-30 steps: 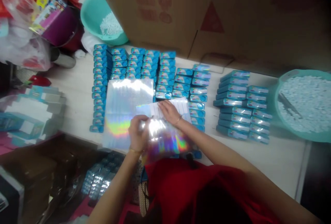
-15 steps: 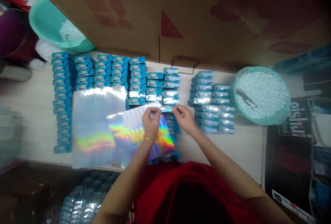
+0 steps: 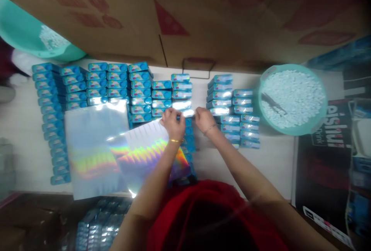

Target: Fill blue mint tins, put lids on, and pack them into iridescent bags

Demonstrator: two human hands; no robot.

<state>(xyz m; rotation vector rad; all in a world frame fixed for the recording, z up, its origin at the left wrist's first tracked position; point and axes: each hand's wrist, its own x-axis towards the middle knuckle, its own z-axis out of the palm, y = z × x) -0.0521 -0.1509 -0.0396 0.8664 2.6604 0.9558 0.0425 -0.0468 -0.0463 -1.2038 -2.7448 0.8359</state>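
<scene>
My left hand (image 3: 174, 125) is pinched at the left end of a small shiny sticker strip (image 3: 189, 113), above the column of blue boxes (image 3: 182, 94). My right hand (image 3: 203, 119) is closed in a pinch at the strip's other end; the exact contact is too blurred to make out. Below my left wrist lies a rainbow-reflecting sticker sheet (image 3: 145, 146) with pale cut strips along its upper edge. It overlaps a second silvery sheet (image 3: 92, 135) on its left, and both cover parts of the box rows.
Several columns of blue boxes (image 3: 140, 84) stand on the white table (image 3: 272, 169), with shorter stacks (image 3: 220, 94) right of my hands. A green basin (image 3: 292, 127) of white pieces holds a dark tool. Another green basin (image 3: 17, 23) is far left. A large carton (image 3: 203, 11) walls the back.
My hands have moved slightly up with the strip between them, and my left hand has turned over more. The view has shifted, so the table's left side sits further left.
</scene>
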